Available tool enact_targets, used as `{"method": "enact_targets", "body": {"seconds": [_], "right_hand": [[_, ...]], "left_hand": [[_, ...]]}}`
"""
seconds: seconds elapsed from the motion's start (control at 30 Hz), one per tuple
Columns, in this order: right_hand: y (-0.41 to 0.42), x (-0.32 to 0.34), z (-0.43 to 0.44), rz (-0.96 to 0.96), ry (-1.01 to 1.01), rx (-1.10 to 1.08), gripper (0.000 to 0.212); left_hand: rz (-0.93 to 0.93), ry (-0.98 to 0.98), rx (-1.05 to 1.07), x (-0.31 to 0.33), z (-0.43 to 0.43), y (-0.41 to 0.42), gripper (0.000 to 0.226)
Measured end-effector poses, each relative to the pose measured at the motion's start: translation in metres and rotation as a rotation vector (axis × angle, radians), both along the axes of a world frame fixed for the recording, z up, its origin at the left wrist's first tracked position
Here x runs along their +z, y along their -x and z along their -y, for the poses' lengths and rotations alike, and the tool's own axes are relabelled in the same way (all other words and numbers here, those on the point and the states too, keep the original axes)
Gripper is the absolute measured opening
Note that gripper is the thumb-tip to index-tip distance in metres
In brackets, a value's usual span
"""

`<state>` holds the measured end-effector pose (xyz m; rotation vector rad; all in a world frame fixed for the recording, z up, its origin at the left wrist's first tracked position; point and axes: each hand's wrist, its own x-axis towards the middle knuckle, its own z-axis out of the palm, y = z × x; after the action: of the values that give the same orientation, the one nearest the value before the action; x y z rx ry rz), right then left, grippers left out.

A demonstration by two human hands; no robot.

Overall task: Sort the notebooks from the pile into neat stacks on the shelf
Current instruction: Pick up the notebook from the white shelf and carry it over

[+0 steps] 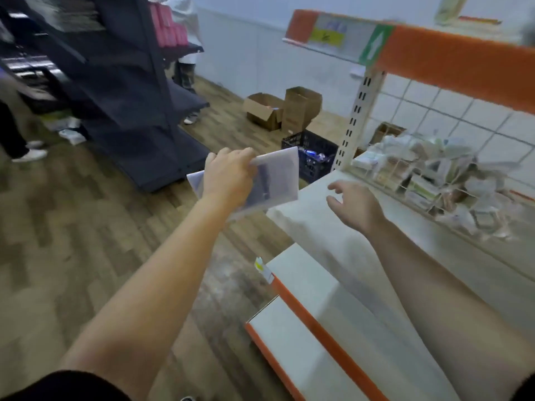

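Note:
My left hand [228,175] grips a pale, plastic-wrapped notebook [278,178] by its upper edge and holds it in the air just left of the white shelf [333,227]. My right hand [353,204] hovers over that shelf's left end with fingers spread and relaxed, holding nothing. Behind a white wire divider [405,180] on the shelf lies a jumbled pile of notebooks [440,175]. The view is blurred by motion.
Lower white shelves with orange edges [318,319] step out below. An orange-fronted upper shelf [451,62] hangs overhead. A dark crate [312,143] and cardboard boxes [278,111] sit on the wooden floor. A dark shelving unit [124,82] and people's legs are at the left.

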<state>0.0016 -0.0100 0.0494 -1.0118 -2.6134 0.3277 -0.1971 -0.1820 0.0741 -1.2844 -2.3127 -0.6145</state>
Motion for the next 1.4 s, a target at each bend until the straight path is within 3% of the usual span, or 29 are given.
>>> {"method": "enact_targets", "body": {"seconds": [0.37,0.7,1.07,1.4], "right_hand": [[0.253,-0.023,0.122,0.113,-0.006,0.343,0.034],[0.416,-0.050,0.220,0.142,0.008,0.606,0.037],[0.579,-0.095,0.263,0.200,0.038,0.772,0.036],[0.776,-0.077,0.271,0.192,0.046,0.854,0.036]], "left_hand": [[0.118,0.164,0.335,-0.039,0.186,0.190,0.017],[0.234,0.205,0.613,-0.063,0.319,0.292,0.013],[0.277,0.170,0.786,-0.108,0.371,0.414,0.019],[0.335,0.126,0.872,-0.100,0.379,0.577,0.013]]}}
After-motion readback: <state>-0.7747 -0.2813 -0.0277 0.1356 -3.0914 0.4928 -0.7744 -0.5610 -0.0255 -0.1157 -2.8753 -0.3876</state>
